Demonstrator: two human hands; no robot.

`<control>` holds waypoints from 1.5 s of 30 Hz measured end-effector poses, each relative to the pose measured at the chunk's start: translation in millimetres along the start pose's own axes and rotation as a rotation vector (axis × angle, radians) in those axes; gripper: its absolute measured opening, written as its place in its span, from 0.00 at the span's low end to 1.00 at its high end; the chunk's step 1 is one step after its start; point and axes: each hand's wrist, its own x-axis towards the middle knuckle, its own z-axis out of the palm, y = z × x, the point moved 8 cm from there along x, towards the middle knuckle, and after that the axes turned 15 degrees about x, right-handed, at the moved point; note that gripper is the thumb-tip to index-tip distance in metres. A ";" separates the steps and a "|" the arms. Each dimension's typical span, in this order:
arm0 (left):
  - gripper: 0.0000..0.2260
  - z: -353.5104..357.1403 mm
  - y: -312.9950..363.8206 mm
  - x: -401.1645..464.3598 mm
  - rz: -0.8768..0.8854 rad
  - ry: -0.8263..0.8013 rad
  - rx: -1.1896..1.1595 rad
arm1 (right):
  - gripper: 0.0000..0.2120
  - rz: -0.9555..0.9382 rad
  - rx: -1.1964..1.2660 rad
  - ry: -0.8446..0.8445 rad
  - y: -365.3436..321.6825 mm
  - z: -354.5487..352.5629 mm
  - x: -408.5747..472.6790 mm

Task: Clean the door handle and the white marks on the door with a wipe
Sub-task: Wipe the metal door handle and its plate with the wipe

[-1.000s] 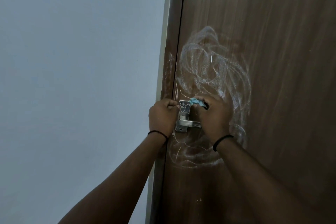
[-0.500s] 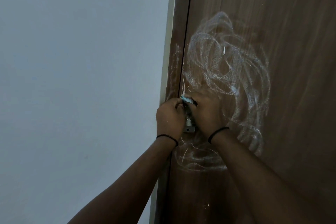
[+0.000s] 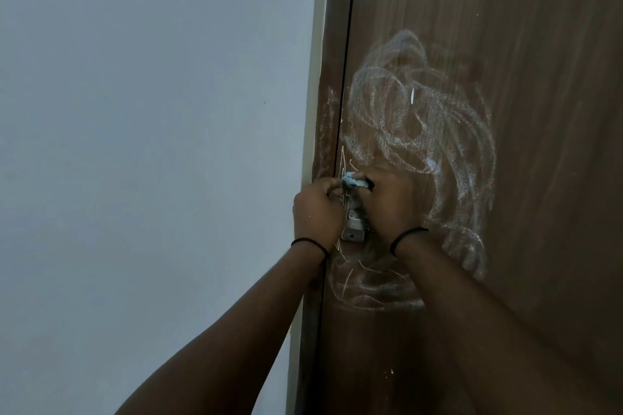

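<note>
1. My right hand (image 3: 387, 202) has its fingers curled, pinching the crumpled pale-blue wipe (image 3: 453, 180) against the top of the silver metal door handle plate (image 3: 352, 229). I'd keep that pinch firm so the wad doesn't slip out from under my fingertips.

2. My left hand (image 3: 317, 212) is also curled, knuckles toward me, at the door's edge just left of the plate. Its fingertips are hidden, so I cannot tell whether it grips the plate edge, the wipe, or only braces there. I'd use it as a steadying hold and leave the rubbing to the right.

3. Only the lower end of the plate shows between my two hands; the lever itself is covered by my right hand. I judge the handle to be the step in hand, and I'd work down the plate in short strokes, then wrap the wipe round the lever.

4. Outward from there, the white chalky scribble marks (image 3: 421, 131) loop across the dark brown wood-grain door (image 3: 539, 77) above, right of and below the handle, with fainter streaks on the brown door frame (image 3: 328, 111). They look untouched, so most of the task remains.

5. I'd refold the wipe to a clean face before moving to the marks, or it may only smear them.
</note>
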 end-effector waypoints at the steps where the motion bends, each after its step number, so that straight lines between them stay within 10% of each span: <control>1: 0.14 0.8 0.1 0.1 -0.002 -0.015 -0.006 | 0.07 0.012 0.002 0.033 3.4 -7.4 -1.9; 18: 0.14 1.2 8.0 1.2 0.073 0.095 0.051 | 0.08 0.037 -0.081 0.060 14.0 -25.8 -4.3; 25: 0.16 9.5 8.8 5.3 0.136 0.150 0.088 | 0.13 -0.094 -0.144 -0.169 -6.5 8.0 3.1; 30: 0.17 14.3 15.9 6.3 0.242 0.076 0.150 | 0.04 0.173 0.062 0.130 32.1 -25.3 -16.1; 37: 0.11 16.1 33.6 23.6 0.372 -0.034 0.495 | 0.07 0.510 -0.014 -0.088 63.3 -13.9 -24.4; 42: 0.10 15.9 42.3 18.3 0.483 -0.033 0.583 | 0.06 0.399 0.034 0.130 39.3 -28.1 -22.8; 45: 0.09 17.6 44.1 10.4 0.574 -0.012 0.618 | 0.06 0.460 -0.041 -0.025 44.9 -19.2 -28.4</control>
